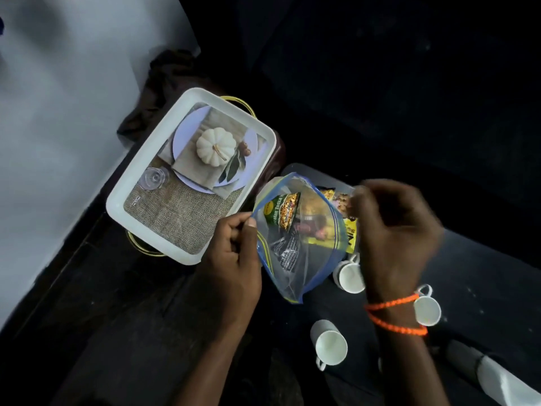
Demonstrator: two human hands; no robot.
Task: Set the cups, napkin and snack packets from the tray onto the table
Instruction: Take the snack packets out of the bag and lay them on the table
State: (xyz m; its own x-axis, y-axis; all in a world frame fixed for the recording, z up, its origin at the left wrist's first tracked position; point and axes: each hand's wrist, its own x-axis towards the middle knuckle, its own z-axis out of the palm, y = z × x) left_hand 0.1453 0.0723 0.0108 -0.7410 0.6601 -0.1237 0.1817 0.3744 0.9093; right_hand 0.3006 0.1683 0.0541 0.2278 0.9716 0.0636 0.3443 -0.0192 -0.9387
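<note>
Cups lie on the dark table: one cup (330, 344) nearest, a second cup (426, 309) by the right wrist, a third cup (349, 276) partly behind the right hand (395, 230); above them a clear zip bag (295, 238) holds a green snack packet (285, 210); the left hand (234, 253) pinches the bag's left rim, fingers curled; the right hand, blurred, pinches its right rim; yellow snack packets (349, 227) lie behind the bag; farther left sits the white tray (193, 171) with its pumpkin picture.
</note>
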